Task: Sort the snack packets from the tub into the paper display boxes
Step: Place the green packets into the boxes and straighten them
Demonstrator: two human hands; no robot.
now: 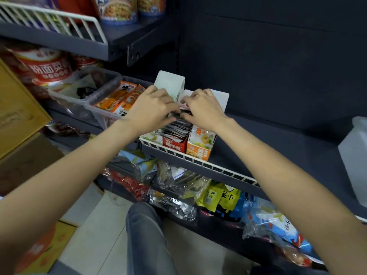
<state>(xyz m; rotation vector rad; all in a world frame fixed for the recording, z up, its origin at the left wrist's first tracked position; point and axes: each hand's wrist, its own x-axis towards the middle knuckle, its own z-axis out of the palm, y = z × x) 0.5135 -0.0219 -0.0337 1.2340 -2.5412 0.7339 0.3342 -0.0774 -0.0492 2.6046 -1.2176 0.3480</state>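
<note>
Shop shelf (268,135), 2 hands, left hand (151,108) & right hand (202,108), on packets (178,128) in red box (174,144)

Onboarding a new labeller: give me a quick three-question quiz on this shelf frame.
1. True or false: both hands work at the row of packets in the red display box.
2. Which box stands right of the red one? A) orange display box B) blue box C) green box
3. Fill in: the clear tub of orange packets sits to the ___ of the display boxes.

Key: 1 true: left hand and right hand meet over it. 2 A, the orange display box. 3 left.
</note>
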